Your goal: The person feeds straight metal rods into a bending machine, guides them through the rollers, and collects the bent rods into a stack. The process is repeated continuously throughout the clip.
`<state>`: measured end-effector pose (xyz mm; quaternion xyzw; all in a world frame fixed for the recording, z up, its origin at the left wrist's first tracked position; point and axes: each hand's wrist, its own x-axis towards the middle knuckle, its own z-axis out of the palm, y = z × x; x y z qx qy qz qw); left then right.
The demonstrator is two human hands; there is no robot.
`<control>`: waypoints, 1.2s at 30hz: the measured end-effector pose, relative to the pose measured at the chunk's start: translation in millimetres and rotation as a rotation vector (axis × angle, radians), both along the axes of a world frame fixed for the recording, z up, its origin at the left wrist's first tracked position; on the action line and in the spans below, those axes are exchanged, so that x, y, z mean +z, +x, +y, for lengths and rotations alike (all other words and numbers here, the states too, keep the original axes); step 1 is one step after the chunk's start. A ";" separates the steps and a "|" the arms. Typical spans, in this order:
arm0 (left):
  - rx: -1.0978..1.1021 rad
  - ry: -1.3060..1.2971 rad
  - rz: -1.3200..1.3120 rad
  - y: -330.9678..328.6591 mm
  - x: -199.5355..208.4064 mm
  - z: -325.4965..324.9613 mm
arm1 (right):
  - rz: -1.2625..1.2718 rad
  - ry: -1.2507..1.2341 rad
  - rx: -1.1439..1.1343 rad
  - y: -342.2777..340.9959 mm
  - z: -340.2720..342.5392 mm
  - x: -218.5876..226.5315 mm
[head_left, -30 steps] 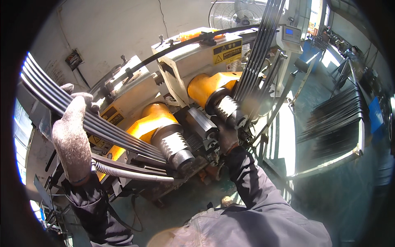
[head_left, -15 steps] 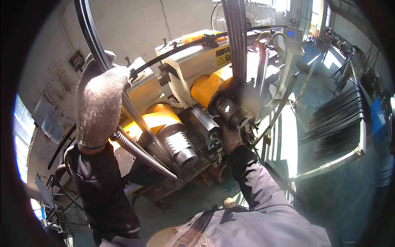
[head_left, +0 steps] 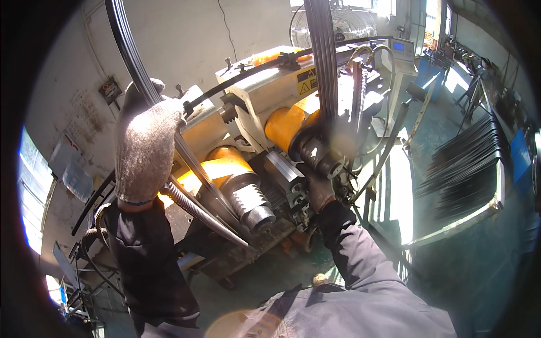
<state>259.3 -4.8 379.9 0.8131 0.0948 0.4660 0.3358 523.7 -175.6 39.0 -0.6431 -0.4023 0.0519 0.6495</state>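
My left hand (head_left: pixel 147 147), in a grey knitted work glove, is raised at the left and closed round a bundle of long dark strips (head_left: pixel 129 50). The bundle comes down from the top edge, passes through the hand and slants on beside the left threaded spindle (head_left: pixel 246 197). My right hand (head_left: pixel 320 190), also gloved, reaches in under the right spindle (head_left: pixel 321 156), beside a dark metal block (head_left: pixel 283 172); its fingers are hidden. A second bundle of dark strips (head_left: pixel 322 62) hangs down to the right spindle, apart from both hands.
The pale machine (head_left: pixel 248 84) carries yellow cylinders (head_left: pixel 284 127) behind the spindles. A ribbed metal hose (head_left: pixel 197 208) runs below my left hand. Behind stand a fan (head_left: pixel 338 28) and a control box (head_left: pixel 401 49). At the right, a rack (head_left: pixel 456 230) bears many dark strips.
The view has shifted slightly, so the scene sits a little differently. My left hand keeps its hold on the strips, and my right hand stays by the right spindle.
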 end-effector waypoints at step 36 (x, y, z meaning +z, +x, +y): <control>0.180 -0.008 0.358 -33.4 21.6 -19.0 | -0.257 -0.295 -0.133 15.0 18.4 -63.8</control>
